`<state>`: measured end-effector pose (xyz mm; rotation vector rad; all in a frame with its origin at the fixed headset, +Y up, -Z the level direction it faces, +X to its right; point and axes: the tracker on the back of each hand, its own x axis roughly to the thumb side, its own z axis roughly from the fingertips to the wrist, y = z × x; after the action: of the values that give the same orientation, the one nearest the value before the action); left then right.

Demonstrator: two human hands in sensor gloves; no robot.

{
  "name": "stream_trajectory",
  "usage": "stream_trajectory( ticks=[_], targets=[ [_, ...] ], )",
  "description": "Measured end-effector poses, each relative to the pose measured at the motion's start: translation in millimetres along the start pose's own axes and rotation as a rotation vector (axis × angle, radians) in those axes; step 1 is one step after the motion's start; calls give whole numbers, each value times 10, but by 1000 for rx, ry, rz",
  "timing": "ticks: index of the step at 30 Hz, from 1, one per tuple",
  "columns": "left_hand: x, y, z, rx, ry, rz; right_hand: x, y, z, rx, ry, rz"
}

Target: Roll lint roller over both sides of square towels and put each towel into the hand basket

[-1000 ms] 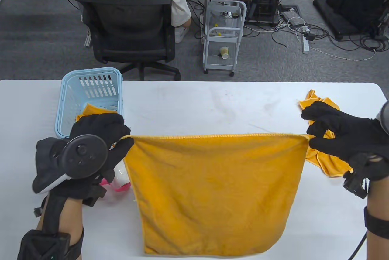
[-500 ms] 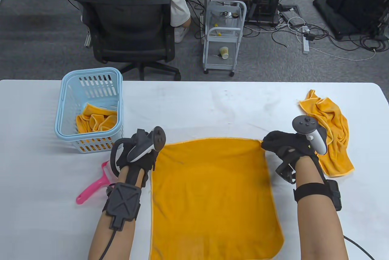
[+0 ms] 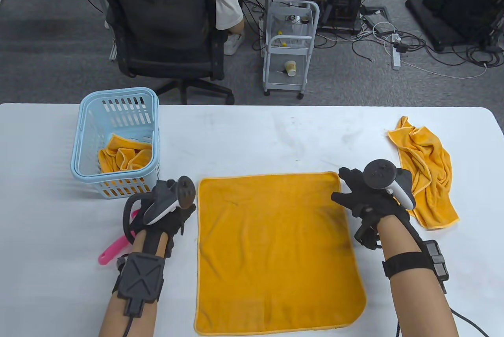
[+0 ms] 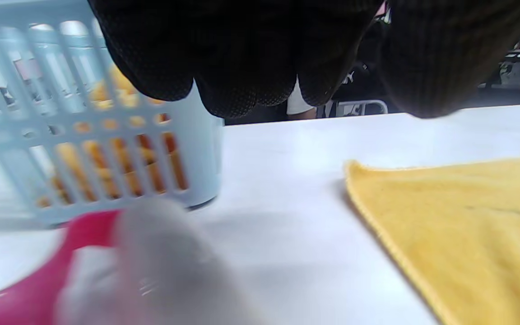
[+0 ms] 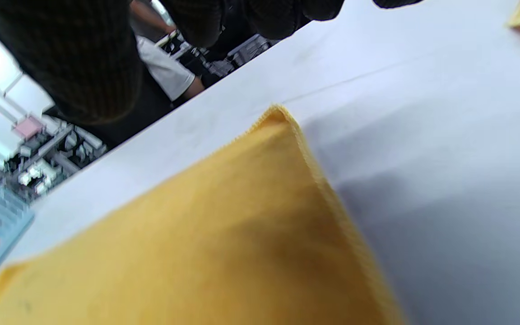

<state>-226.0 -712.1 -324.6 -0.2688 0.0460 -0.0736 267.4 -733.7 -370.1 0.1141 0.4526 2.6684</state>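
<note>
An orange square towel lies flat on the white table, and also shows in the wrist views. My left hand hovers just left of its far left corner, fingers loose and holding nothing. Below that hand lies the pink lint roller, blurred close up in the left wrist view. My right hand sits beside the far right corner with fingers spread, off the cloth. The light blue hand basket holds one crumpled orange towel.
Another crumpled orange towel lies at the table's right, just behind my right hand. Beyond the far edge are a person on a black office chair and a white cart.
The towel, held up stretched by its far corners, came down flat on the table. Both hands let go of the corners; the left hand drew left over the roller.
</note>
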Motion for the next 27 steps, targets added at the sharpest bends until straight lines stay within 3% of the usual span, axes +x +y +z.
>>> stream_trajectory(
  ticks=[7,12,17,22,25,27],
  targets=[
    [-643,-238,378,-157,90,-41,1,282,375,102,-41,269],
    [-846,-515,430,-224,161,-53,-23,518,488,145,-76,317],
    [-872,-716,340,-235,221,-52,-60,680,485,173,-89,362],
    [-836,-783,260,-191,232,-53,-96,654,483,164,-89,340],
    [-754,-700,232,-185,169,70,-95,662,489,170,-101,342],
    [-569,-530,215,-135,86,128,-97,680,477,179,-95,353]
  ],
)
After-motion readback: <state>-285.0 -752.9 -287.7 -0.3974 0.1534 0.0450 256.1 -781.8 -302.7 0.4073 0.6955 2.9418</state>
